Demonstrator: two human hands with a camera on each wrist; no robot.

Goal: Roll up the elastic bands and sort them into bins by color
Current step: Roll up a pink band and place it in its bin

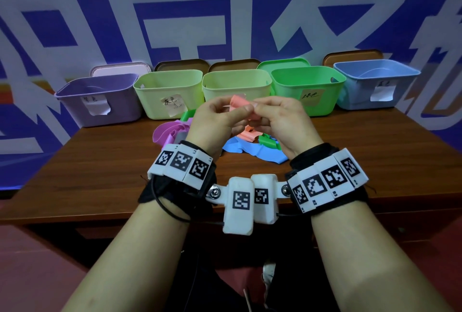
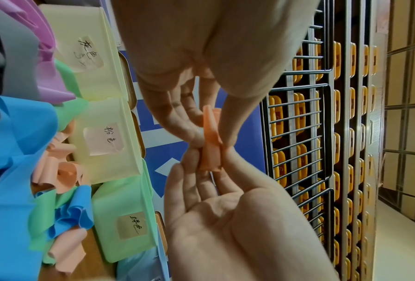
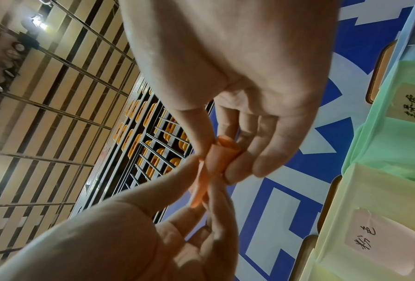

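While both hands (image 1: 246, 117) pinch a thin pink elastic band (image 1: 240, 104), rolling it tight, its pale yellow-green plastic bin (image 1: 235, 81) waits just behind.

A brown wooden table (image 1: 105, 161) stands against a wall (image 1: 250, 11) covered by a blue banner with large white shapes. To one side rise metal wire racks (image 2: 305, 117) holding rows of yellow items, perhaps trays. A slatted ceiling (image 3: 57, 95) carries a bright lamp (image 3: 38, 21). The floor (image 1: 37, 261) looks reddish.
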